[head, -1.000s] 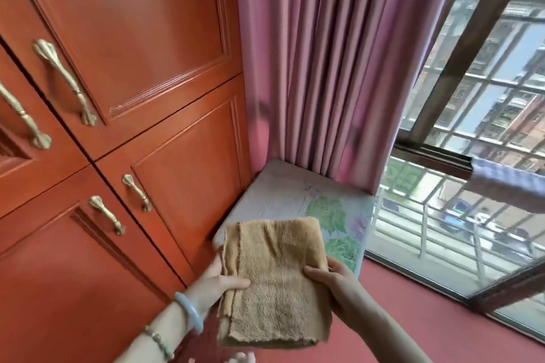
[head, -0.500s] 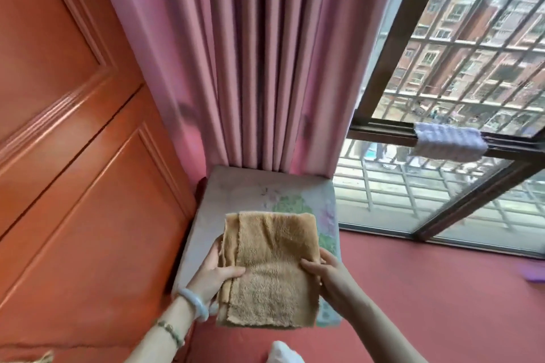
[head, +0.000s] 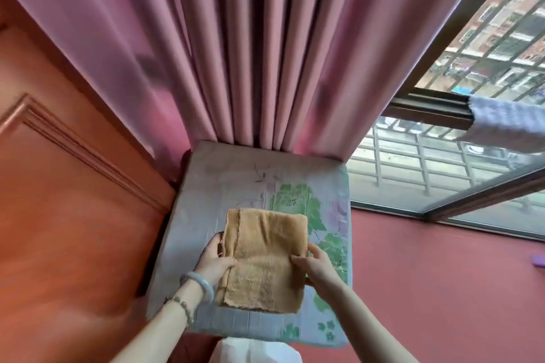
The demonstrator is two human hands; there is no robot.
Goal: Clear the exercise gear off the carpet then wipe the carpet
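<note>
A folded tan cloth (head: 265, 259) is held flat between both hands, over a pale cushion with a flower print (head: 259, 180). My left hand (head: 213, 262) grips the cloth's left edge, thumb on top. My right hand (head: 317, 267) grips its right edge the same way. The red carpet (head: 442, 289) spreads out to the right of the cushion. A small purple object (head: 539, 261) shows at the right edge of the carpet, cut off by the frame.
Pink curtains (head: 250, 53) hang down behind the cushion. A red-brown wooden cupboard (head: 59, 215) stands on the left. A barred window (head: 472, 156) is at the right, with a pale cloth (head: 507, 124) draped on its rail. Something white (head: 253, 352) lies at the bottom edge.
The view has swung right and down, away from the cupboard doors toward the cushion. Both hands have kept hold of the cloth and brought it lower over the cushion.
</note>
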